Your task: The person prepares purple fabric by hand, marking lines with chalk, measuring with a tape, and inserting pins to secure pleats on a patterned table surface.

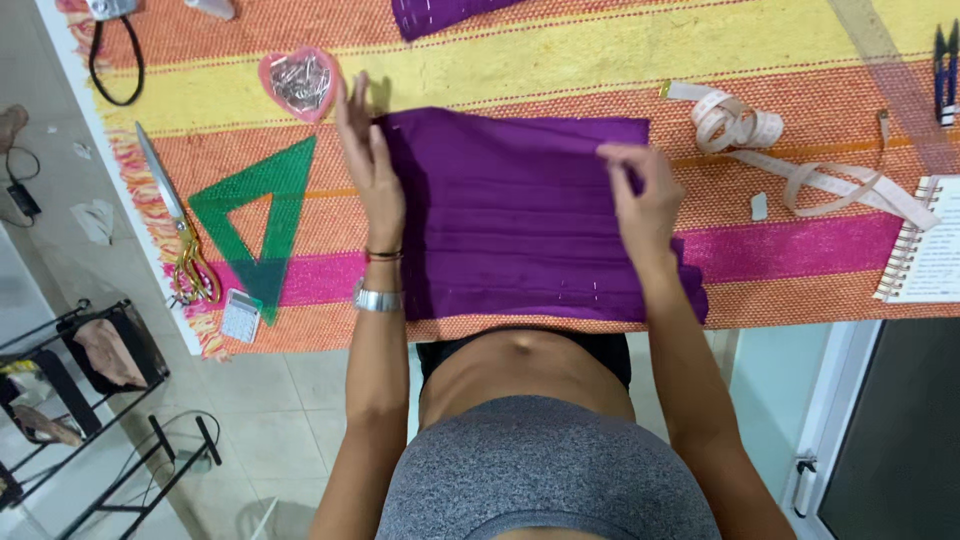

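Tiled floor, pale; a worktop point(90, 120) covered by a striped woven cloth point(560, 60) in orange, yellow and pink, fringe hanging over the near-left edge. Purple fabric point(520, 220) lies flat at the middle of the near edge, directly in front of the person, folded or pleated in long horizontal lines, with a row of pins showing near its lower edge; probably laid so to keep the folds square and within reach of both hands. Left hand point(368, 160) rests along the fabric's left edge, palm down, fingers straight and together, pointing away from the body, seemingly pressing the edge flat; it grips nothing. Wrist carries a watch and thin bands. Right hand point(640, 195) is at the upper right corner, wrist bent, fingers curled in a narrow pinch on the fabric's top edge; whether a pin sits between them cannot be told. Both forearms run straight out from the torso, elbows close in. Tools ranged around the work, apart from it: heart-shaped pink pin dish point(300, 82) just beyond the left hand, green set square point(262, 205) and scissors point(175, 215) to the left, small calculator point(240, 315) by the fringe, measuring tape point(760, 140) to the right, spiral notebook point(925, 245) at far right, snips point(945, 60) above it. A second purple piece point(440, 14) lies at the far edge.
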